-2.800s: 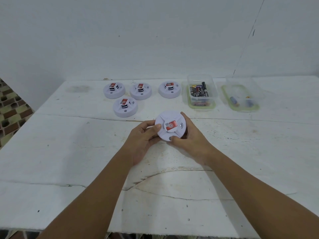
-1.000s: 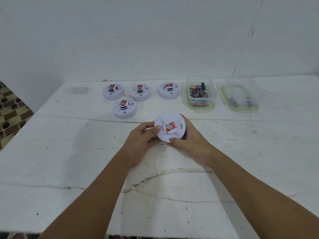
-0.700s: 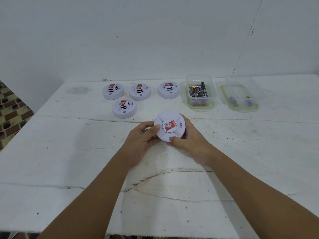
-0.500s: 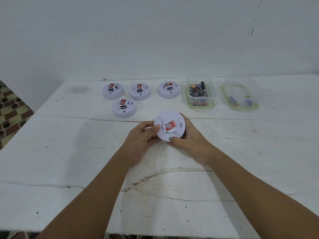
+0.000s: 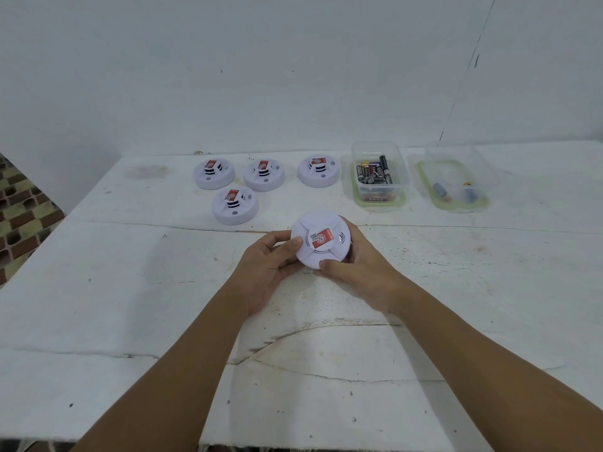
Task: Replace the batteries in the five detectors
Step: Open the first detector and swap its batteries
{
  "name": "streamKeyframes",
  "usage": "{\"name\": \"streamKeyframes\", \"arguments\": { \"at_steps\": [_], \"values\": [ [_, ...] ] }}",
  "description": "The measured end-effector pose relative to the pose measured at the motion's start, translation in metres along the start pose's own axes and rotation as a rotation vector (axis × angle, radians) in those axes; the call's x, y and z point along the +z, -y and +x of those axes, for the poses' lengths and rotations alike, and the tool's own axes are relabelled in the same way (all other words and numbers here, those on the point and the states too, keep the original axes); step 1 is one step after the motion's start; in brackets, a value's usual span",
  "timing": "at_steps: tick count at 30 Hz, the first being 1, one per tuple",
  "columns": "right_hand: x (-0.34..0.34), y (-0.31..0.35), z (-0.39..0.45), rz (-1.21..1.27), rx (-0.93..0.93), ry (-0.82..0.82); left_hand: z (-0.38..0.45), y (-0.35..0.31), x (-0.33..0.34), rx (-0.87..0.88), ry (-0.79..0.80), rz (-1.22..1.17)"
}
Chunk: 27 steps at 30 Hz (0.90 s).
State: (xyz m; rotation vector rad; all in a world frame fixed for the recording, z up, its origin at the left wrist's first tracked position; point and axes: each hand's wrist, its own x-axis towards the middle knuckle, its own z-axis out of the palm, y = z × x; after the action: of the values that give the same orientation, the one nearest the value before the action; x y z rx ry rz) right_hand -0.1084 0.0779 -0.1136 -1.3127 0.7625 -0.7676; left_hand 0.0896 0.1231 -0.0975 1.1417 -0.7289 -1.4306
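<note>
You gripped the detector point(image 5: 321, 242) between both hands, left hand point(image 5: 267, 269) on its left rim, right hand point(image 5: 357, 272) on its right, face tilted toward you.

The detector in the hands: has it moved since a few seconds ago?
No. The held detector sits just this side of the table crack, as before, gripped by left hand and right hand.

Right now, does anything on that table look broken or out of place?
Only the white table: long cracks cross its top. The detectors and both battery tubs look orderly.
</note>
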Motion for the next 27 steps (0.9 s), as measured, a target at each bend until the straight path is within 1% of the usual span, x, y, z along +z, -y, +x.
{"name": "streamKeyframes", "arguments": {
  "at_steps": [20, 27],
  "values": [
    [0.0004, -0.0014, 0.0021, 0.008, 0.041, -0.024, -0.0001, -0.0001, 0.0002, 0.009, 0.008, 0.002],
    [0.0, 0.0001, 0.0015, 0.029, 0.027, 0.002, 0.0007, 0.0007, 0.0009, 0.013, 0.0, -0.003]
  ]
}}
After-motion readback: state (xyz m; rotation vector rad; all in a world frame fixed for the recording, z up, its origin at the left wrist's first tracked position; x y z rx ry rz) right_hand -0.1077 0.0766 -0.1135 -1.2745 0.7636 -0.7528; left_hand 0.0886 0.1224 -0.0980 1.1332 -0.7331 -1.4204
